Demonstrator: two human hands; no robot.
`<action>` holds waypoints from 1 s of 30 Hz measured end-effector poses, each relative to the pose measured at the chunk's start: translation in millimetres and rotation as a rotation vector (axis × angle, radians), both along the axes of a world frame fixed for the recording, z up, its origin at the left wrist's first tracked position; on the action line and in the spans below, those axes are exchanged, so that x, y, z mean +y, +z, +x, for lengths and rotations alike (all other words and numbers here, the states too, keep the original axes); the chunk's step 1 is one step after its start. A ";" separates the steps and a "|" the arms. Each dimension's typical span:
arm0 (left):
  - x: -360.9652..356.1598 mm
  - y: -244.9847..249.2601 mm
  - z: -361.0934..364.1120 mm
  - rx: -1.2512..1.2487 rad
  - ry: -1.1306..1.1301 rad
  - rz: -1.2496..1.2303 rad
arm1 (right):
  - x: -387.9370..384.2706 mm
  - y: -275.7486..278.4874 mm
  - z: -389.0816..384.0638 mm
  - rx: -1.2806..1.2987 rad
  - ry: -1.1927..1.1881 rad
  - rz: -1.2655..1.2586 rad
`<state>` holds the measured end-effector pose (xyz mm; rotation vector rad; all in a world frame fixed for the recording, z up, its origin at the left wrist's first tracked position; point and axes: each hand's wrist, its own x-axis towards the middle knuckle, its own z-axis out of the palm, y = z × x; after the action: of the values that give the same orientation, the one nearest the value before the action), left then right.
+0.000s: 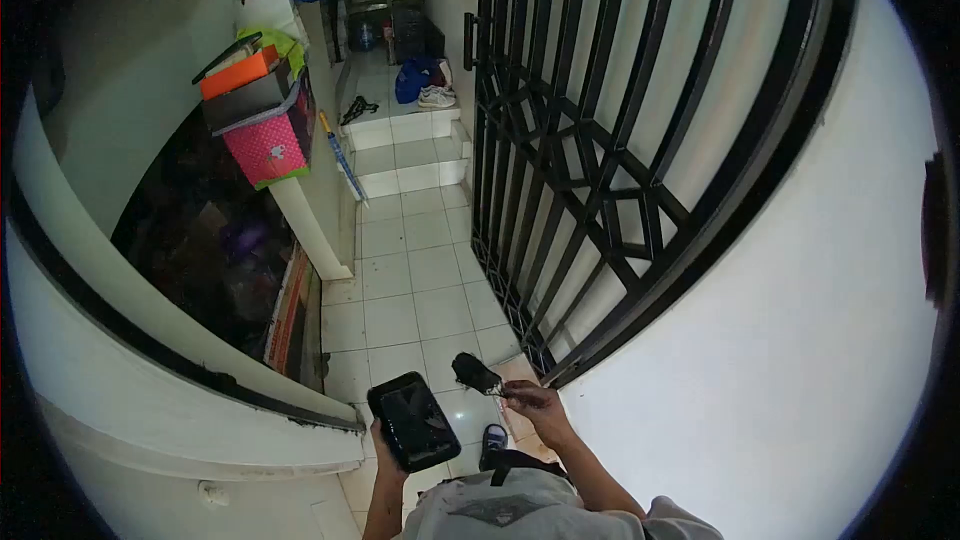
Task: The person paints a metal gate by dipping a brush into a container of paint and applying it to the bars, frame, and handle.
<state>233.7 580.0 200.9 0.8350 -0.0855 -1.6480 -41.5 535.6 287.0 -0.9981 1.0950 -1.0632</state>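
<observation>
Holding dark pouch (475,372) just past right fingers (514,396), phone (414,421) in left hand (382,448)

Nothing was legible: the phone (413,420) at bottom centre showed a dark screen, and the grey print on the shirt (497,511) below it was too blurred.

One dark tablet (413,421), one black key pouch (476,373), one barred gate (560,170), one pink box (268,148), two steps (410,178).

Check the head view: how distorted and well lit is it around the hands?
Head view: strong fisheye, so the gate bars curve and the corners go black; the phone in the left hand shows faint reflections; the right hand and its key fob look slightly soft.
</observation>
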 end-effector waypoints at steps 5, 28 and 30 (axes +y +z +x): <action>-58.0 9.0 -13.4 0.047 0.081 -0.080 | -88.7 12.1 -13.7 0.038 -0.004 0.071; -418.6 -4.0 151.8 -0.002 0.203 -0.129 | -442.3 -16.5 111.0 -0.023 -0.214 -0.044; -448.4 0.4 164.1 0.046 0.150 -0.128 | -465.1 -20.1 118.5 -0.023 -0.235 -0.063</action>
<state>397.7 131.6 201.3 0.6890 -0.0926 -1.5035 77.0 70.5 266.9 -0.9198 1.1871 -1.3019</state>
